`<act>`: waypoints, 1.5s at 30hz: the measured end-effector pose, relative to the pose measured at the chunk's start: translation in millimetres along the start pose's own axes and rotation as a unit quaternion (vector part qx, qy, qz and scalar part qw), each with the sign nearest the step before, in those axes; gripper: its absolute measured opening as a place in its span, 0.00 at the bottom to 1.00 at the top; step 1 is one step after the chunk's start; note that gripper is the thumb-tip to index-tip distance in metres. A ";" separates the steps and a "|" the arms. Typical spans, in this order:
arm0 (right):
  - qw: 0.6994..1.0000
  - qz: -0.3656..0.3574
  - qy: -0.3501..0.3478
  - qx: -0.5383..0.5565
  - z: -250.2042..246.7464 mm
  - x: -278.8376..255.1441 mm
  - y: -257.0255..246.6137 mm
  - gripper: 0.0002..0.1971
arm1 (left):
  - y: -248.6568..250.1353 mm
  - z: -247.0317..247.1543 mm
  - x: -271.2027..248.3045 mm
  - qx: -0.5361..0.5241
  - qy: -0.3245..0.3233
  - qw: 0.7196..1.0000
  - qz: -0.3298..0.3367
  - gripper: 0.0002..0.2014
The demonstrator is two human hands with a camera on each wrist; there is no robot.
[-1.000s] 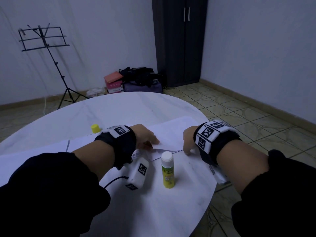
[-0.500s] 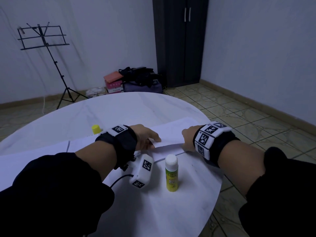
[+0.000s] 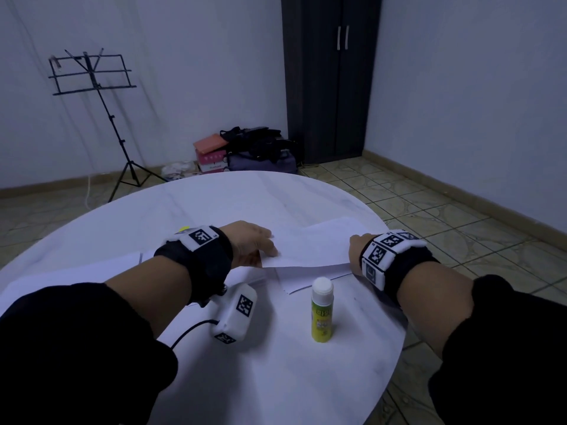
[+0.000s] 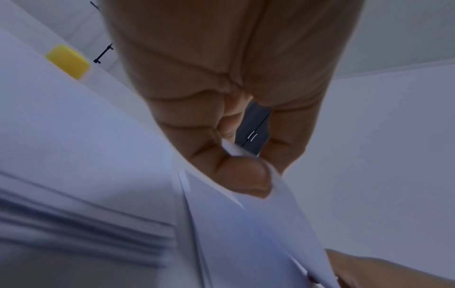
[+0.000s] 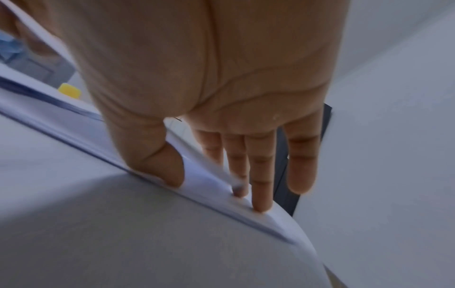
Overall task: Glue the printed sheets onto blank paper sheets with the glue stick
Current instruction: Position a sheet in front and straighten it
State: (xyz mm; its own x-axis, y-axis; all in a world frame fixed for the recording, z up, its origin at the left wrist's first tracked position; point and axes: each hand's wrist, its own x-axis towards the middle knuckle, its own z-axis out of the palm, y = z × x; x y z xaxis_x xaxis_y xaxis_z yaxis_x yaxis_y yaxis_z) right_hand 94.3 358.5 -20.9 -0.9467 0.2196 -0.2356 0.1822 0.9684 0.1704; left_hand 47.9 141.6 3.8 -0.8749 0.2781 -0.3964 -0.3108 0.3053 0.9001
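Head view: both hands lift 1 white paper sheet (image 3: pixel 310 246) off the stack on the round white marble table (image 3: pixel 214 204), likely to separate it for gluing. Left hand (image 3: pixel 250 242) pinches its corner between thumb and fingers; right hand (image 3: pixel 357 251) grips the opposite edge, thumb under, fingers on top. Yellow-green glue stick with white cap (image 3: pixel 321 309) stands upright just in front, within reach.

A white sheet of paper (image 3: pixel 310 246) is held up by its near edge — its left corner is pinched and its right corner sits between a thumb and fingers. The far part of it lies on the table (image 3: pixel 245 204). More white sheets (image 3: pixel 294 279) lie flat under it, and a stack of paper (image 3: pixel 76 271) lies to the left. The glue stick (image 3: pixel 322 309) stands up straight on the table, just in front of the sheets — it is yellow-green with a white cap on. A small yellow cap (image 4: pixel 67 61) sits on the table behind the stack.
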 end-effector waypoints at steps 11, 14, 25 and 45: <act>0.966 -0.044 -0.136 0.216 -6.7 -54.2 3.3 0.51 | -41.5 -59.8 -82.4 0.007 0.063 0.997 0.034 0.29; 0.920 -0.067 -0.179 0.343 -0.4 -72.3 -2.5 0.38 | -59.2 -73.0 -109.9 0.016 0.062 0.998 0.023 0.29; 0.923 -0.049 -0.116 0.363 7.5 -110.2 -35.0 0.18 | -108.2 -84.8 -172.6 0.200 0.024 0.979 -0.035 0.31; 0.909 -0.097 0.042 0.404 -29.6 -129.3 -145.4 0.19 | -118.9 -89.7 -188.0 0.624 0.072 0.777 -0.028 0.32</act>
State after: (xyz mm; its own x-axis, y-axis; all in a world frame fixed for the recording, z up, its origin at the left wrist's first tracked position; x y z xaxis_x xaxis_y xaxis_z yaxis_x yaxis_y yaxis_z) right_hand 182.3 185.8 13.1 -0.9925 0.0592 -0.1067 0.1137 0.7667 -0.6318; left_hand 216.0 -28.7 -12.5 -0.9334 0.1547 -0.3238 0.1737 0.9843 -0.0305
